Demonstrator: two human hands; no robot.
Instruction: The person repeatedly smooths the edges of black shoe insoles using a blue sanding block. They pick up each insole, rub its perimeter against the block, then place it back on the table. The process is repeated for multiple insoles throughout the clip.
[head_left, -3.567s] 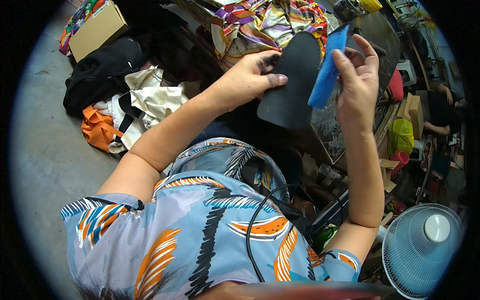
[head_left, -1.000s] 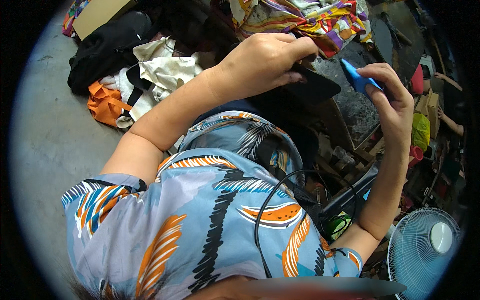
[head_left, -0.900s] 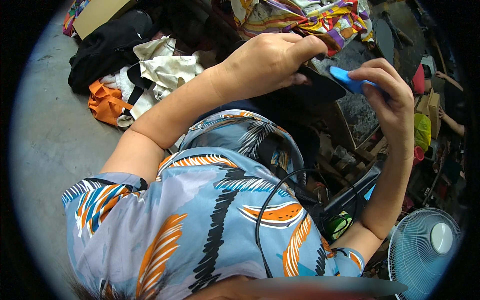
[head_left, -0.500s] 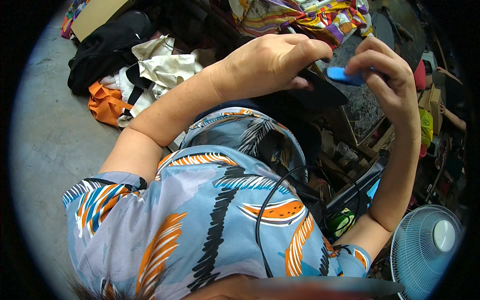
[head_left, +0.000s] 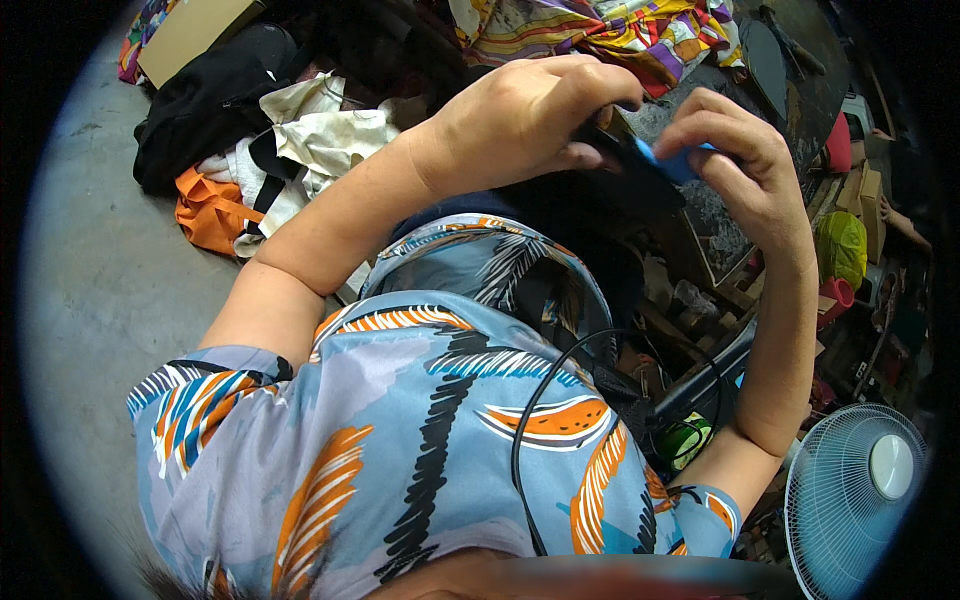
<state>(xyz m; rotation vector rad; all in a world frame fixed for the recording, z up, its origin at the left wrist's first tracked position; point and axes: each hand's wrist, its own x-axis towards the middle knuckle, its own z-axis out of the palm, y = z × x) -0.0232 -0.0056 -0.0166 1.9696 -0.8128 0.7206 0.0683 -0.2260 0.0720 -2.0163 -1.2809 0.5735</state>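
My left hand [head_left: 550,115] is closed on the edge of a flat black sole-shaped piece [head_left: 652,182], held up in front of my body. The piece's far end is rounded, and its other end disappears behind my fingers. Between the bent fingers and thumb of my right hand [head_left: 735,165] sits a small blue pad [head_left: 675,168], perhaps a sponge. The pad lies against the black piece's right side, where my fingertips partly cover it.
Beyond my hands lies a colourful patterned cloth [head_left: 620,35] by a dark, stained worktop [head_left: 725,235]. A black bag [head_left: 215,105], pale cloths [head_left: 325,150] and an orange bag [head_left: 212,212] lie at left. A fan [head_left: 855,500] stands lower right. A cable [head_left: 520,450] crosses my shirt.
My right hand has moved left and slightly down, bringing the blue pad from beside the black piece onto it. My left hand has shifted slightly left and tilted the piece.
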